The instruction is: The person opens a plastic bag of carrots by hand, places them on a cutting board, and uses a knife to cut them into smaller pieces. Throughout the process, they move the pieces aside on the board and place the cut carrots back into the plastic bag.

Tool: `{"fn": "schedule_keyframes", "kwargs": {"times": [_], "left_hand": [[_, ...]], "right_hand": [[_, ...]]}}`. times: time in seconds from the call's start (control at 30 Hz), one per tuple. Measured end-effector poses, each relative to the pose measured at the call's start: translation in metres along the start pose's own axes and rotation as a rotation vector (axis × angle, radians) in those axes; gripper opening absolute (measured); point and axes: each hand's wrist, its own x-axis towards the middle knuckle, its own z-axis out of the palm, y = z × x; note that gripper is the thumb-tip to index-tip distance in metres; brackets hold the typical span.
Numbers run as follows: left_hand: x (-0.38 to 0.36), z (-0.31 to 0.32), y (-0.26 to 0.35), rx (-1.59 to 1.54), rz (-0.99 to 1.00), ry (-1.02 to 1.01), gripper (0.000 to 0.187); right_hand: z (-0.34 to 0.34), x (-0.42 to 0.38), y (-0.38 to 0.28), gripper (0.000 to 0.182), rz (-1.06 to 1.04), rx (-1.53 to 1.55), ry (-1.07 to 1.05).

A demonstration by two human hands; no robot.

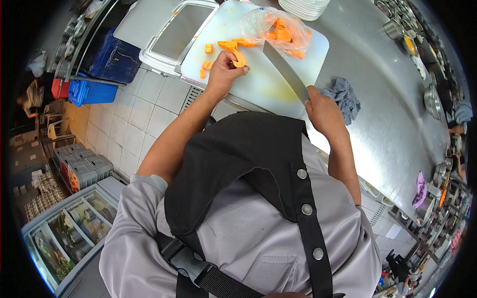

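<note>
My left hand (224, 75) is closed on a carrot piece (239, 59), a rounded orange slice pinched between thumb and fingers above the white cutting board (268, 82). My right hand (323, 110) grips the handle of a kitchen knife (287, 73) with a long, wide blade, which slants over the board with its tip near a clear plastic bag (253, 25). Orange carrot pieces (280, 34) fill that bag. Cut carrot chunks (208, 48) lie to the left of my left hand, and more pieces touch the bag's left side.
A grey cloth (343, 98) lies crumpled on the steel table (382, 119), right of the board. Stacked white plates (304, 9) stand behind it. A white-rimmed bin (149, 52) adjoins the board's left edge. Metal pots (393, 29) line the far right side.
</note>
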Motion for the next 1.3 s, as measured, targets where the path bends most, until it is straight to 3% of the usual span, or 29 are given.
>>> {"fn": "schedule_keyframes", "kwargs": {"times": [0.6,0.87,1.3], "left_hand": [[-0.007,0.003,-0.002,0.177,0.012,0.006,0.037],[-0.008,0.007,0.002,0.1,0.066,-0.023,0.018],[-0.01,0.012,0.006,0.193,0.1,-0.038,0.011]], "right_hand": [[0.0,0.001,0.003,0.022,0.034,0.019,-0.031],[-0.001,0.001,0.002,0.022,0.041,0.023,-0.039],[-0.001,0.0,0.001,0.015,0.006,0.028,0.009]]}}
